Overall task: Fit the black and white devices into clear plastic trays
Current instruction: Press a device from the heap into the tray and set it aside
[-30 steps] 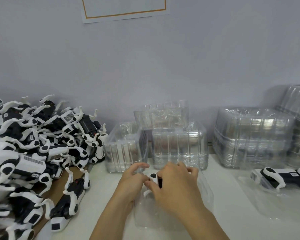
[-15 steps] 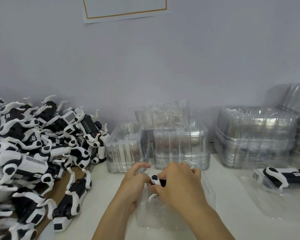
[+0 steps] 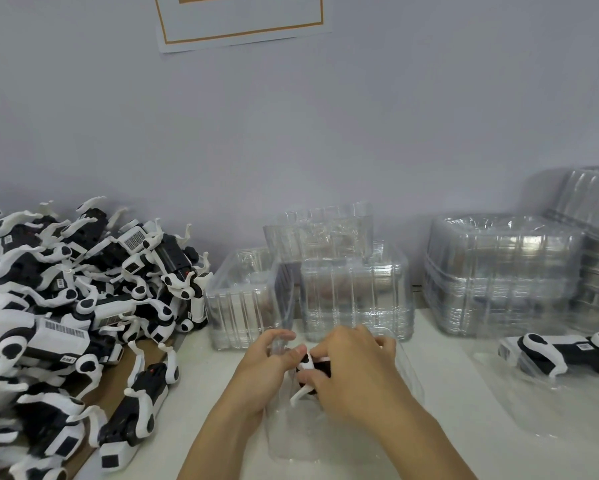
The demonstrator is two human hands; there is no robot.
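Both hands grip one device over a clear tray

Gripping from the right, the right hand (image 3: 355,372) curls around a black and white device (image 3: 306,364) inside the clear tray (image 3: 407,370); the left hand (image 3: 268,363) pinches its end. Farther right, a packed tray (image 3: 492,389) holds another device (image 3: 568,351).

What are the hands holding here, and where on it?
Both hands grip one black and white device over a clear tray: the right hand covers its body, the left hand pinches its white end.

Your right hand (image 3: 351,372) covers most of the device (image 3: 306,364); the wall notice (image 3: 242,20) and the device pile (image 3: 59,306) run off the frame's top and left edges.
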